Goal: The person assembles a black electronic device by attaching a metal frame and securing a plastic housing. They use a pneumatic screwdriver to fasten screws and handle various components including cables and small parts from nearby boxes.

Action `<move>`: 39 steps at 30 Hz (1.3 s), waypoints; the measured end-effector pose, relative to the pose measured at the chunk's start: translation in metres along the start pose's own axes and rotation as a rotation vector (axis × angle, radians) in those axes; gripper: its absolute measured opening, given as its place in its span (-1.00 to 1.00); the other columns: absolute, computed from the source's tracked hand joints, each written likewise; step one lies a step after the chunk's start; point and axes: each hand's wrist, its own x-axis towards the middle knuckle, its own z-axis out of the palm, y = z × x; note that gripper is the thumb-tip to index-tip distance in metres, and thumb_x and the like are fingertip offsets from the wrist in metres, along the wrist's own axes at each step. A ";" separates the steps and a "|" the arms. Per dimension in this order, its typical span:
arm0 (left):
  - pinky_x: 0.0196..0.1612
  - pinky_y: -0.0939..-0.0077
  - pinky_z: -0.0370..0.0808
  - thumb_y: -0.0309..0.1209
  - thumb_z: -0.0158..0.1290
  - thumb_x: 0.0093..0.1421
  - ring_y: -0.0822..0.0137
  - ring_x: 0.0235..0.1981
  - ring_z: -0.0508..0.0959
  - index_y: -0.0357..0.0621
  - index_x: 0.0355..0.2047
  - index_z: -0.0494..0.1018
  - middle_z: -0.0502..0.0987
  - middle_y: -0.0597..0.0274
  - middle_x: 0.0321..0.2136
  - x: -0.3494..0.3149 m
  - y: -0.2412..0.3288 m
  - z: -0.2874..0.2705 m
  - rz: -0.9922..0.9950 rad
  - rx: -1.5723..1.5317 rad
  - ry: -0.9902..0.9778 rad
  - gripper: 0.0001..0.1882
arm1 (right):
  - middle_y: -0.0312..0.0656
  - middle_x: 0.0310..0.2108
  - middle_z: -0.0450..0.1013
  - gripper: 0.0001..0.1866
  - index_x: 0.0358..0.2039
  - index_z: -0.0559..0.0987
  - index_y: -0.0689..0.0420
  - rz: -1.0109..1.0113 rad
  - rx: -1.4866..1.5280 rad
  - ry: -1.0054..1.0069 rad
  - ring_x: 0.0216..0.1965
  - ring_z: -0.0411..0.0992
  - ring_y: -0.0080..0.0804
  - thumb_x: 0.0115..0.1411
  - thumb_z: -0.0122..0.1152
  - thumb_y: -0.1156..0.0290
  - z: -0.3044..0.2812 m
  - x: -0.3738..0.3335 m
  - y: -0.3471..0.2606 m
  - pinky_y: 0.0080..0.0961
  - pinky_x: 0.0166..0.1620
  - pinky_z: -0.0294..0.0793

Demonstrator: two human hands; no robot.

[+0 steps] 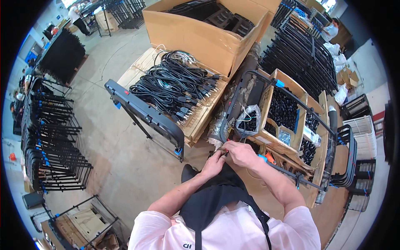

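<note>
My left hand (213, 163) and my right hand (241, 153) meet in front of my apron. Their fingers are closed around something small and dark with a bit of red, mostly hidden by the fingers. Right beside them is the near left corner of a black tubular frame (236, 99) with blue clips, lying across wooden parts bins. Whether my fingers grip the tube itself cannot be made out. A clear plastic bag (249, 119) of small black parts sits just beyond my right hand. Farther left, a black console panel on legs (143, 114) stands upright.
A bundle of black power cords (166, 85) lies on flat cardboard, with a large carton (193, 35) behind it. Wooden bins (284, 106) of black parts stand at right. Stacked black frames (54, 137) line the left. Two people work in the far background.
</note>
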 end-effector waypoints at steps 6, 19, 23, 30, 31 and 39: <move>0.00 0.07 0.56 -0.29 -0.01 0.49 -0.10 -0.10 0.66 -0.24 0.07 0.48 0.64 -0.18 -0.17 -0.001 -0.025 0.001 -0.030 -0.078 -0.089 -0.69 | -0.04 -0.13 0.61 -0.76 -0.11 0.63 0.17 -0.213 -0.413 -0.407 -0.04 0.64 -0.10 0.25 0.17 0.38 0.002 0.035 -0.002 -0.23 0.02 0.65; -0.01 0.32 0.52 -0.33 0.02 0.48 0.32 -0.17 0.56 -0.28 0.04 0.57 0.62 0.18 -0.25 0.003 -0.010 -0.023 -0.068 -0.205 -0.193 -0.70 | 0.05 -0.19 0.58 -0.82 -0.20 0.62 0.20 -0.034 -0.092 -0.290 -0.08 0.62 0.08 0.22 0.30 0.41 -0.017 0.021 0.007 -0.12 -0.01 0.66; -0.16 0.47 0.47 -0.34 0.04 0.49 0.49 -0.28 0.48 -0.24 -0.06 0.58 0.54 0.43 -0.34 0.005 -0.008 -0.029 -0.183 -0.240 -0.260 -0.77 | -0.06 -0.20 0.57 -0.80 -0.19 0.65 0.17 -0.279 0.005 -0.129 -0.09 0.60 -0.01 0.17 0.38 0.43 -0.006 0.020 0.020 -0.18 -0.01 0.63; -0.36 0.60 0.32 -0.33 0.02 0.50 0.59 -0.42 0.35 -0.16 -0.15 0.58 0.43 0.51 -0.43 0.007 -0.001 -0.031 -0.254 -0.434 -0.304 -0.81 | -0.14 -0.26 0.52 -0.79 -0.17 0.67 0.19 -0.404 0.102 -0.075 -0.16 0.56 -0.10 0.15 0.37 0.52 0.001 0.020 0.028 -0.23 -0.02 0.60; -0.37 0.60 0.32 -0.33 0.03 0.50 0.59 -0.43 0.35 -0.16 -0.15 0.58 0.43 0.52 -0.43 0.007 -0.002 -0.030 -0.264 -0.451 -0.303 -0.81 | -0.14 -0.26 0.51 -0.78 -0.16 0.67 0.19 -0.409 0.096 -0.082 -0.15 0.56 -0.10 0.15 0.38 0.52 0.001 0.021 0.028 -0.23 0.00 0.60; -0.37 0.57 0.31 -0.35 0.03 0.49 0.58 -0.44 0.34 -0.22 -0.10 0.59 0.43 0.50 -0.45 0.007 -0.002 -0.028 -0.267 -0.399 -0.265 -0.79 | -0.07 -0.25 0.49 -0.83 -0.28 0.58 0.20 -0.382 -0.011 -0.183 -0.10 0.54 -0.05 0.17 0.37 0.44 0.003 0.026 0.027 -0.17 0.05 0.57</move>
